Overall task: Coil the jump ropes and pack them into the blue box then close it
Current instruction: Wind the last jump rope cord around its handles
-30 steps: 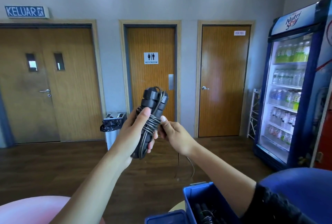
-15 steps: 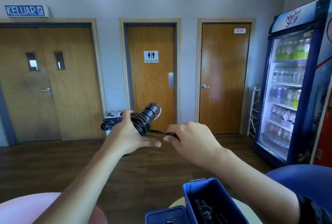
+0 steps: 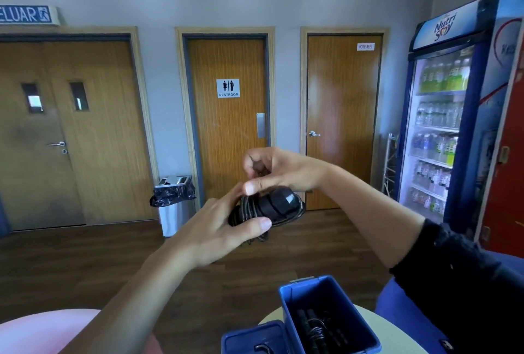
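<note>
My left hand [image 3: 218, 233] grips a black jump rope [image 3: 272, 206], its two handles lying sideways with the cord wound around them. Just above it, my right hand [image 3: 279, 170] has its fingers curled and the thumb touching the bundle; whether it pinches the cord end I cannot tell. Below, near the frame's bottom edge, stands the open blue box [image 3: 340, 305] with another coiled black rope [image 3: 317, 331] inside. Its blue lid [image 3: 252, 338] hangs open to the left of the box.
The box rests on a small round pale table [image 3: 385, 328]. A pink rounded seat [image 3: 42, 331] is at bottom left, a blue one [image 3: 397, 302] at right. A steel bin [image 3: 174, 206], three wooden doors and a drinks fridge [image 3: 448, 115] line the far wall.
The rope bundle has turned from upright to lying sideways and moved right and lower. My right hand has risen from beside the bundle to just above it.
</note>
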